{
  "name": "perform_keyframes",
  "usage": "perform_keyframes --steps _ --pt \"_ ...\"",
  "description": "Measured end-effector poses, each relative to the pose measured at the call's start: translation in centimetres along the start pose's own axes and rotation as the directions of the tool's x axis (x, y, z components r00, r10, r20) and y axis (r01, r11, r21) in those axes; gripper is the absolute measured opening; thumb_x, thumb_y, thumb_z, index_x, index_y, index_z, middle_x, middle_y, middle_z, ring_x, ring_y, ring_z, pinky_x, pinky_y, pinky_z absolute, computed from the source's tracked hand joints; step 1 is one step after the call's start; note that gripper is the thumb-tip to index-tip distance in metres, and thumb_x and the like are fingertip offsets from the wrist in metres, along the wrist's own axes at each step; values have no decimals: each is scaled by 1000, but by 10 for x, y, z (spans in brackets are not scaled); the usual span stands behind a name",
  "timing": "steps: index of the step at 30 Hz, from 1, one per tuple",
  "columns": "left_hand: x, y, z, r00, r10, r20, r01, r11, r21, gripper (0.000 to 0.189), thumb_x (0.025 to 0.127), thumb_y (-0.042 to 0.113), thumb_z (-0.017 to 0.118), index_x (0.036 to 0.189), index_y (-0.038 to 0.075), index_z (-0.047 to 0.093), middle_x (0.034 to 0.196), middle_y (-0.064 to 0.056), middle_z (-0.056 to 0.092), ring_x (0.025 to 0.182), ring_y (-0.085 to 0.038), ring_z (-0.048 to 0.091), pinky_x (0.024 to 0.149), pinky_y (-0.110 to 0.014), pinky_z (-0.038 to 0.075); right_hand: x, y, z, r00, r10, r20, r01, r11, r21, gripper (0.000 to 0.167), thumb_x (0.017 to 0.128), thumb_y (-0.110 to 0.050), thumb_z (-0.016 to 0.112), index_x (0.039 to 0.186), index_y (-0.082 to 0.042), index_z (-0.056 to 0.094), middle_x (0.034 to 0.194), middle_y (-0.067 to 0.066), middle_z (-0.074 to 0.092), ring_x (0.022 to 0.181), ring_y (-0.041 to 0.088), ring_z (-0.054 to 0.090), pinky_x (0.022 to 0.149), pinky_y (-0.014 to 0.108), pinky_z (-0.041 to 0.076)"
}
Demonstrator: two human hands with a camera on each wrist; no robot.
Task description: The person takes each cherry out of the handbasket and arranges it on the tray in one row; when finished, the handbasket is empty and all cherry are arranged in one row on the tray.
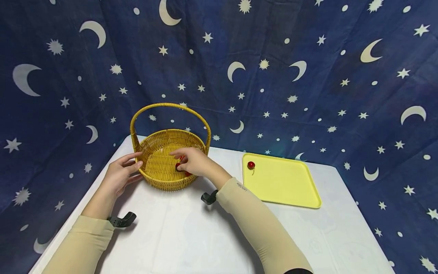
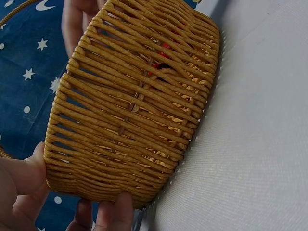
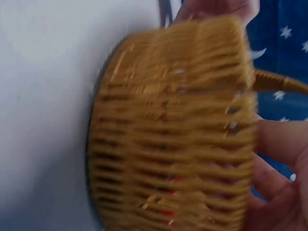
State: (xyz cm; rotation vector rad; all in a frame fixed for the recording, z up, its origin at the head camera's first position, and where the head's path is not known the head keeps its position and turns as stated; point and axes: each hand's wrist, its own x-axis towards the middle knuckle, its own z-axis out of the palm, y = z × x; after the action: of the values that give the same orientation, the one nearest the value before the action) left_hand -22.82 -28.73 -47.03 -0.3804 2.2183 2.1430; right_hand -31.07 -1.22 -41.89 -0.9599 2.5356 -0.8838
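Observation:
A round yellow-brown wicker basket (image 1: 171, 184) with a tall arched handle sits at the back left of the white table. My left hand (image 1: 121, 173) holds its left side; in the left wrist view the thumb lies at the rim and other fingertips touch the woven wall. Over the basket's right rim reaches my right hand (image 1: 195, 161), its index finger and thumb spread apart inside. By the thumb tip is a dark red cherry (image 1: 177, 166), with a brighter red one (image 1: 187, 174) below the hand. Part of the basket's contents is hidden behind the right hand.
To the right lies a yellow rectangular tray (image 1: 284, 186), bearing one red cherry (image 1: 251, 165) with a stem near its back left corner. A dark blue cloth (image 1: 273, 83) with moons and stars hangs behind the table. Both wrists wear black straps.

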Motion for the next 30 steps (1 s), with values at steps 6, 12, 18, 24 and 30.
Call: perform_keyframes --steps 6,12,18,24,30 --pt "0 -1 0 1000 -7 9 7 1000 -8 57 108 14 66 162 13 49 150 -18 43 104 -8 69 94 -33 67 13 10 4 998 44 41 -38 990 -138 57 98 -3 76 150 -21 64 137 8 73 109 17 66 89 26 58" --pt "0 -1 1 1000 -7 10 7 1000 1 58 107 17 68 162 14 49 146 -16 45 104 -8 70 92 -32 67 20 10 9 994 64 86 -40 966 -254 56 96 -1 76 148 -21 67 134 2 74 119 15 67 106 30 59" --pt "-1 0 -1 1000 22 17 -22 999 -38 57 106 17 69 160 14 52 138 -12 46 103 -8 69 90 -31 68 24 4 11 993 54 105 -20 954 -300 45 96 -8 81 139 -17 73 127 0 75 111 13 67 100 27 58" --pt "0 0 -1 999 29 14 -29 999 -27 56 107 16 69 160 14 52 140 -13 44 102 -7 69 89 -31 68 27 5 13 994 53 100 -15 938 -346 32 93 -15 86 124 -18 79 115 -4 77 101 11 67 93 26 58" --pt "-1 0 0 1000 21 13 -21 999 -25 57 107 16 69 161 13 51 143 -14 43 103 -7 69 89 -30 68 27 6 14 996 40 82 -17 965 -261 29 94 -16 84 123 -20 79 112 -5 77 100 10 67 89 25 58"
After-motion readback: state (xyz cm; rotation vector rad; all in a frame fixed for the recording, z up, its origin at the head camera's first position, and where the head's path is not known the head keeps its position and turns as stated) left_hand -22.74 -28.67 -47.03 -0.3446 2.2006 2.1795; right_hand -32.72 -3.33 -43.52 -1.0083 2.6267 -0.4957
